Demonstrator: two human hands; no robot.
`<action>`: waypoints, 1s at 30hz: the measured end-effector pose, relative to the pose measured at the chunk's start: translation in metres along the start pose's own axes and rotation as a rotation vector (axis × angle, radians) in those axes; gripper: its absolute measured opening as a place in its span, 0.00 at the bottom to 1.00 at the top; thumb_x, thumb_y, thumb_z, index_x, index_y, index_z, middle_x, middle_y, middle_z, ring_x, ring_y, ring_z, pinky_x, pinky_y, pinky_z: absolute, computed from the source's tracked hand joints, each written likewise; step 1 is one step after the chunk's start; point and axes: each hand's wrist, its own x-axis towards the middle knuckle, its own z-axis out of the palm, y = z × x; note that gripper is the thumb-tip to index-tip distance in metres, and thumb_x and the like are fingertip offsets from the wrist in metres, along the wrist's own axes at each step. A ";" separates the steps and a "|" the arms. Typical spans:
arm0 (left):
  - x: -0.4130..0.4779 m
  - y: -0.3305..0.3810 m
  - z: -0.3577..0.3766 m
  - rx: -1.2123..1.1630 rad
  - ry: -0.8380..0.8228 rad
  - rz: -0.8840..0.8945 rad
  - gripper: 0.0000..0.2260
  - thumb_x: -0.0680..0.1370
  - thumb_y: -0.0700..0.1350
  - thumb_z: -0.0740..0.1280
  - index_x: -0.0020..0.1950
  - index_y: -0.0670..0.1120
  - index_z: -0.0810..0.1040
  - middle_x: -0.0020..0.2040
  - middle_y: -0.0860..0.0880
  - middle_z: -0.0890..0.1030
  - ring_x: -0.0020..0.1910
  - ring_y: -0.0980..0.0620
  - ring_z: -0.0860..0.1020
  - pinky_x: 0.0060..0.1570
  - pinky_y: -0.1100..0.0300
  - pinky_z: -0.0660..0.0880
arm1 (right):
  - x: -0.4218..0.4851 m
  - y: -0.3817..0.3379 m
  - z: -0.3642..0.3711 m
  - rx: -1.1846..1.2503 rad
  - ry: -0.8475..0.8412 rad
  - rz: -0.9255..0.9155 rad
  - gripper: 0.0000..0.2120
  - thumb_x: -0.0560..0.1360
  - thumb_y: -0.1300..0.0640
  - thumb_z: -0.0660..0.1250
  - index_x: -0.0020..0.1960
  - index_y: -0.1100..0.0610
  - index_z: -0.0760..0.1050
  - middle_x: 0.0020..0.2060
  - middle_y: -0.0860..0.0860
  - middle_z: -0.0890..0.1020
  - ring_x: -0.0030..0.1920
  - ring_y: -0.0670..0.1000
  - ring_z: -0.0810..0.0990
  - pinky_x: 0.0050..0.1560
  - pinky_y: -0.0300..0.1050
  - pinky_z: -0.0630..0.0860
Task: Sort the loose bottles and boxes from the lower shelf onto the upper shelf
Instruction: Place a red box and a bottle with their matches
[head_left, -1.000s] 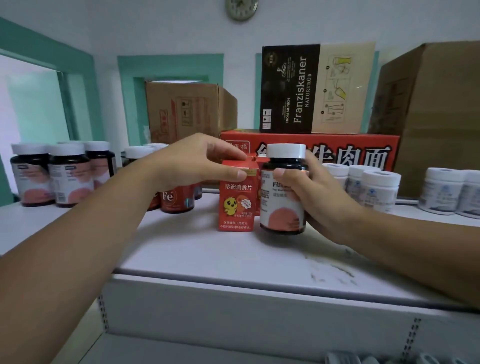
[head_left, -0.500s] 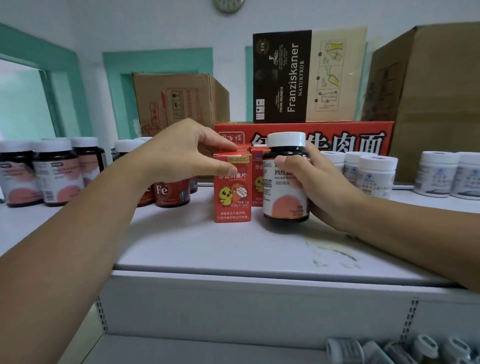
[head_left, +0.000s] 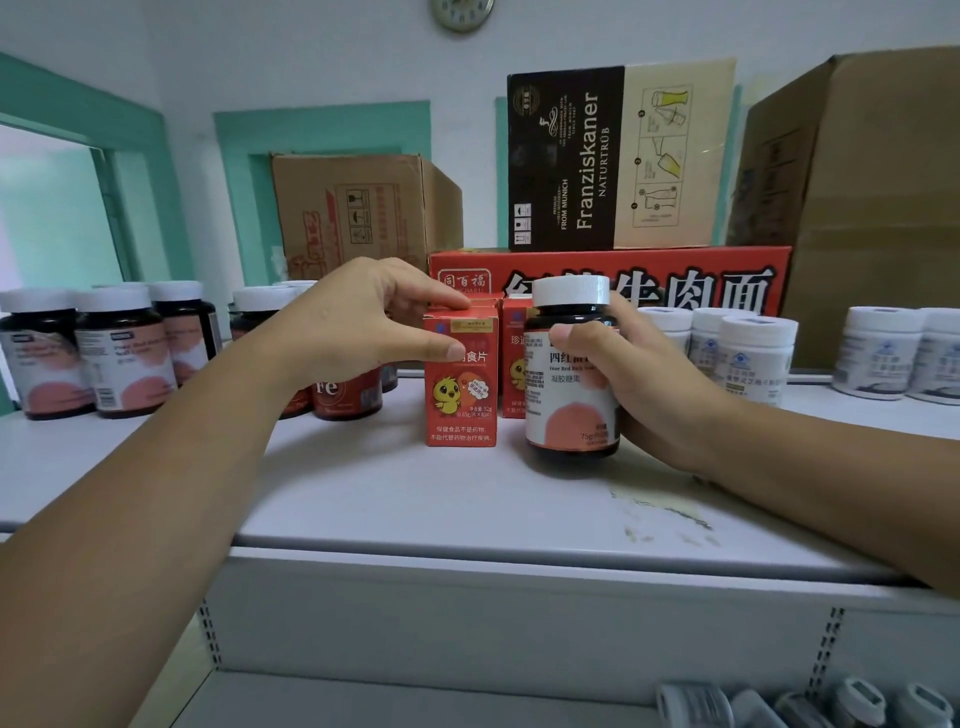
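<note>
Red box (head_left: 460, 408); bottle (head_left: 571, 415) labelled "Four Red".

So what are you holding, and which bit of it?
Left grip pinches the red box by its top; right grip holds the dark bottle round its upper body.

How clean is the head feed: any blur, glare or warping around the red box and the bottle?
Head view: red box and dark bottle sharp, labels legible. Head view: far-left bottles soft near the frame edge, teal door frame leaning from lens distortion. Head view: even light, faint shadows, no harsh glare.
</note>
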 end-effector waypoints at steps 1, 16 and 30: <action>-0.001 0.000 0.001 -0.020 0.008 -0.015 0.19 0.67 0.46 0.79 0.56 0.57 0.82 0.51 0.59 0.83 0.48 0.64 0.82 0.49 0.70 0.76 | 0.000 0.000 0.000 0.006 -0.001 0.005 0.16 0.75 0.58 0.69 0.61 0.48 0.73 0.51 0.54 0.84 0.51 0.53 0.84 0.54 0.52 0.80; -0.036 0.001 0.016 0.074 -0.071 -0.271 0.17 0.71 0.54 0.76 0.58 0.54 0.79 0.47 0.54 0.86 0.46 0.56 0.84 0.54 0.51 0.81 | -0.004 -0.009 0.009 -0.009 -0.078 0.011 0.23 0.67 0.52 0.70 0.62 0.49 0.73 0.53 0.54 0.84 0.54 0.55 0.84 0.57 0.55 0.80; -0.104 -0.053 -0.054 0.357 -0.165 -0.194 0.05 0.78 0.57 0.67 0.52 0.62 0.81 0.51 0.65 0.81 0.51 0.66 0.78 0.53 0.64 0.75 | -0.006 -0.037 0.113 -0.143 -0.227 0.038 0.14 0.75 0.54 0.68 0.60 0.48 0.72 0.49 0.50 0.84 0.49 0.50 0.86 0.51 0.51 0.82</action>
